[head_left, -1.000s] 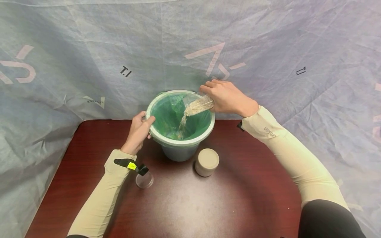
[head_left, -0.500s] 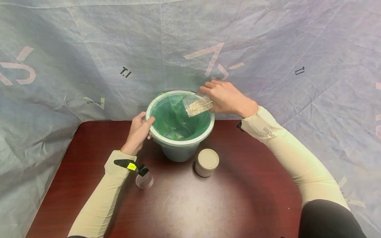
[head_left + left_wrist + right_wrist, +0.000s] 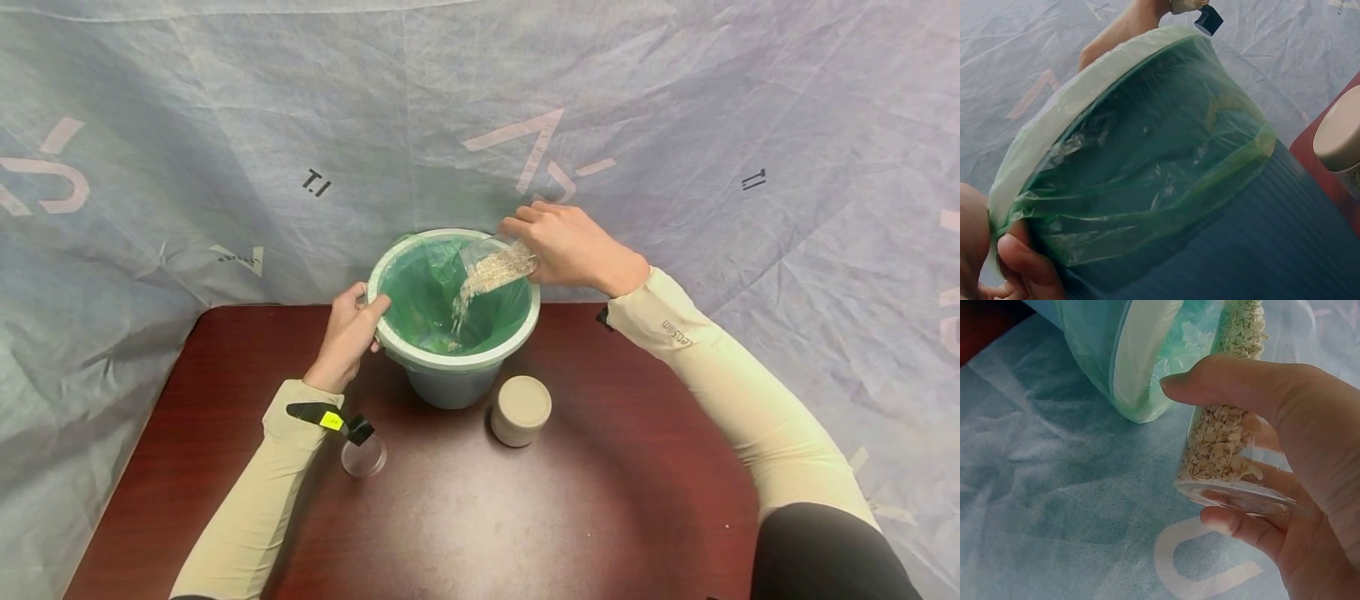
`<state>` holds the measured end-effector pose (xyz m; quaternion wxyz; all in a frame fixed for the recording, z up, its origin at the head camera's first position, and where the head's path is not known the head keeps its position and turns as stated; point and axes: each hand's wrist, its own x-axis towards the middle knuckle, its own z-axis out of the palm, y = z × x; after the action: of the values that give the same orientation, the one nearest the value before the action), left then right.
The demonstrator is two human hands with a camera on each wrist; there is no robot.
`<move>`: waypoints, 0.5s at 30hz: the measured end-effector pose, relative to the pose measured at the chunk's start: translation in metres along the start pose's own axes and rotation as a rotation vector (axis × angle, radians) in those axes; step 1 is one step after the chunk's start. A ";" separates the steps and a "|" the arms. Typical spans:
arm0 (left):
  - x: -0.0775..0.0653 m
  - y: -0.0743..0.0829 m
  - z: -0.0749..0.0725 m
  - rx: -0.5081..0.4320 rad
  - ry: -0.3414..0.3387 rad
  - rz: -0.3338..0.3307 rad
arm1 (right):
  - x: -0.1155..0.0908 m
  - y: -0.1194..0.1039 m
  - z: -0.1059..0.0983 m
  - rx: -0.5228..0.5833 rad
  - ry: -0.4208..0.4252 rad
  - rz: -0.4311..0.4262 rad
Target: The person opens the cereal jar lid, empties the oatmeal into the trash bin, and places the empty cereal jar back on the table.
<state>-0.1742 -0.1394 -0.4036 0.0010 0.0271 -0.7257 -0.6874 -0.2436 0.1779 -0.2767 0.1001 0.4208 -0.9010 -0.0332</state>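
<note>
My right hand (image 3: 573, 250) grips a clear jar (image 3: 1229, 450) tipped over the bucket. Pale oat flakes (image 3: 501, 268) lie along its lower side, and a stream of them falls from its mouth. The bucket (image 3: 450, 387) is blue-grey with a white rim and wears a thin green bag (image 3: 1147, 181) folded over that rim. At the bucket's left side my left hand (image 3: 348, 333) holds the rim, thumb over the top and fingers beneath. A few flakes show at the bottom of the bag.
A jar with a beige lid (image 3: 522, 410) stands on the dark red table (image 3: 637, 500) in front of the bucket. A round clear lid (image 3: 364, 457) lies near my left wrist. A grey printed sheet (image 3: 405, 108) hangs behind the table.
The stream of flakes was pouring a second ago, had stopped half a second ago, and falls again now. The jar has tilted slightly up and down. My left hand and the bucket stay put.
</note>
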 end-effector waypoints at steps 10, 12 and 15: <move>-0.001 0.000 -0.001 0.000 0.001 0.002 | 0.001 -0.001 -0.001 0.000 -0.009 0.003; -0.001 0.000 -0.001 -0.001 -0.001 0.003 | 0.001 -0.001 -0.002 0.000 -0.009 0.003; -0.001 0.000 -0.001 -0.004 -0.003 0.001 | 0.001 -0.001 -0.002 -0.008 -0.006 -0.001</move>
<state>-0.1735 -0.1401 -0.4035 0.0004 0.0256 -0.7244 -0.6889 -0.2430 0.1766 -0.2744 0.0993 0.4208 -0.9009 -0.0381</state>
